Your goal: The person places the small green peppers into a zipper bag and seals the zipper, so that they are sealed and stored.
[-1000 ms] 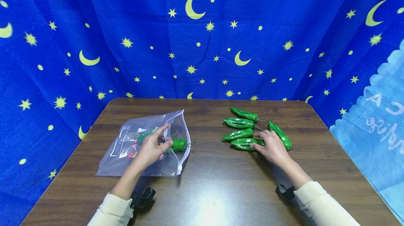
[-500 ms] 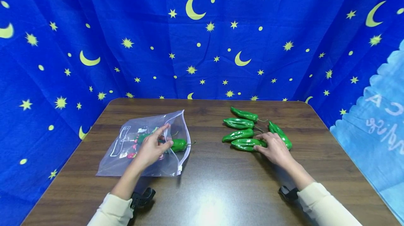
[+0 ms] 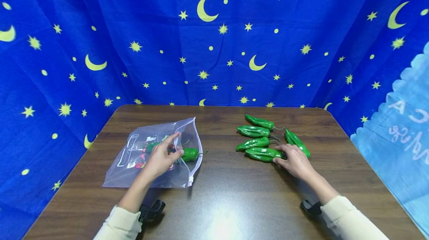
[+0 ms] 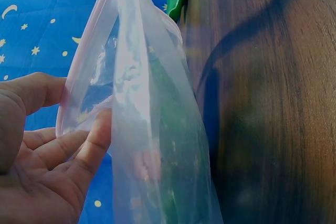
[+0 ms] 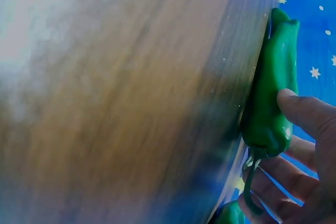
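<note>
On the left of the table lies a clear zip-top plastic bag (image 3: 134, 173) with its mouth facing right. A green pepper (image 3: 190, 154) lies in the mouth, its stem poking out, and more green shows through the film. My left hand (image 3: 163, 157) pinches one side of the bag's mouth between thumb and fingers, holding it apart from the other side. My right hand (image 3: 295, 160) holds the stem end of the nearest green pepper (image 3: 263, 154), thumb on its near side and fingers around the far side. In the right wrist view this pepper (image 5: 275, 82) has its stem curling down beside the fingers.
Several other green peppers lie behind the held one, including one pepper (image 3: 253, 131) in the row and a slanted pepper (image 3: 296, 143) right of it. The brown wooden table (image 3: 218, 180) ends at a blue star-and-moon cloth (image 3: 234, 76).
My right hand has slid slightly right and toward me, from the pepper's body to its stem end; the pepper has shifted little. My left hand and the bag have stayed put.
</note>
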{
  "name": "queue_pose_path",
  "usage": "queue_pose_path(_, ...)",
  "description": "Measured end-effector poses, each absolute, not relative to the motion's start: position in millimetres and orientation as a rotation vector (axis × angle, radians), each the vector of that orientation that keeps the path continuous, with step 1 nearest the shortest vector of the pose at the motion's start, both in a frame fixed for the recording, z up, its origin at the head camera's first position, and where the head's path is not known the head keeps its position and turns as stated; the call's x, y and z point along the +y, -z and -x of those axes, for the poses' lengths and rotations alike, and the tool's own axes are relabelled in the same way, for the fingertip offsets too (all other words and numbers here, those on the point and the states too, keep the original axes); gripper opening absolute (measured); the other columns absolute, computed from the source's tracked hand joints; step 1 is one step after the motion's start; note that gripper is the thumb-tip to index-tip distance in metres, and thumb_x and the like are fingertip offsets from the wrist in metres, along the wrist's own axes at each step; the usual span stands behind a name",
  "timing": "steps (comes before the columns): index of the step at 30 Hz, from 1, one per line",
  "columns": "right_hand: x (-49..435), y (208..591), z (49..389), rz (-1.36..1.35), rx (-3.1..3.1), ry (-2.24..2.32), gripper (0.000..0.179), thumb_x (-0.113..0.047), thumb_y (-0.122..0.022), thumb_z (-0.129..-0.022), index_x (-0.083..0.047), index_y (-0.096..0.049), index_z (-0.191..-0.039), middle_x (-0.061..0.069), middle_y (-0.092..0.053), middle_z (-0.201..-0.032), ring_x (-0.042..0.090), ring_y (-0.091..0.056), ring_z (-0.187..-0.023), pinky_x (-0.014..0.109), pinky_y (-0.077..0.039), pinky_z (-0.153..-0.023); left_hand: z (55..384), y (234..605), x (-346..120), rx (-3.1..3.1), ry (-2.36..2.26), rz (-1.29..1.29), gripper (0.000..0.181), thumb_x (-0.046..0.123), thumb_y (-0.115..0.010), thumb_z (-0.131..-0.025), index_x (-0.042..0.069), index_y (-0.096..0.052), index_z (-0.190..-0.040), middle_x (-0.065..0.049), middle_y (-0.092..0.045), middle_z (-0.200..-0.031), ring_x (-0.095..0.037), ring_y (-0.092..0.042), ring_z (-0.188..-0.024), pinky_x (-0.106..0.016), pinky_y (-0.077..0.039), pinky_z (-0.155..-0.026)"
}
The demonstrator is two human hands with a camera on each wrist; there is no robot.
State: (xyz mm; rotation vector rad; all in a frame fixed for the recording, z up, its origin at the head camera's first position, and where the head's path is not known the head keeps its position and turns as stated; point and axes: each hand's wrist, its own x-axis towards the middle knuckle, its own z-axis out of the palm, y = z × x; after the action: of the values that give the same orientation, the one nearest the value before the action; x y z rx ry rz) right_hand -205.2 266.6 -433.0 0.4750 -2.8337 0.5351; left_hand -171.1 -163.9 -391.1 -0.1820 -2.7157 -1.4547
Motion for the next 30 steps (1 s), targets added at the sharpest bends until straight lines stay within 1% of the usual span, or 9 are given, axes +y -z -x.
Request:
queue_pose_path(9, 266.5, 436.7, 205.1, -0.487, -2.835, -0.546, 0.042, -0.024, -0.075, -0.078, -0.004, -0.065, -0.113, 0.018, -0.066, -0.109, 0.038, -0.059, -0.103, 0.053, -0.048, -0.086, 170.4, 391.4, -163.2, -2.715, 1.461, 0.188, 0.063, 0.012, -0.066, -0.085, 0.012, -0.040, -0.143, -0.020, -0.062, -0.101, -0.009, -0.053, -0.052, -0.024, -0.049, -0.043)
queue_pose_path(27, 264.3, 439.3, 205.0, -0.555, -2.847, -0.569, 0.044, -0.024, -0.076, -0.077, -0.005, -0.065, -0.115, 0.014, -0.069, -0.103, 0.030, -0.064, -0.097, 0.048, -0.052, -0.080, 172.2, 393.4, -164.3, -2.717, 1.422, 0.204, 0.063, 0.013, -0.066, -0.085, 0.012, -0.041, -0.143, -0.020, -0.062, -0.102, -0.007, -0.052, -0.055, -0.024, -0.048, -0.044)
queue_pose_path(30, 263.1, 437.8, 203.9, -0.552, -2.839, -0.590, 0.045, -0.024, -0.076, -0.078, -0.005, -0.064, -0.116, 0.015, -0.068, -0.106, 0.032, -0.063, -0.100, 0.049, -0.051, -0.083, 172.2, 393.3, -164.2, -2.721, 1.428, 0.201, 0.063, 0.013, -0.066, -0.085, 0.012, -0.040, -0.143, -0.020, -0.062, -0.102, -0.008, -0.052, -0.055, -0.024, -0.048, -0.044)
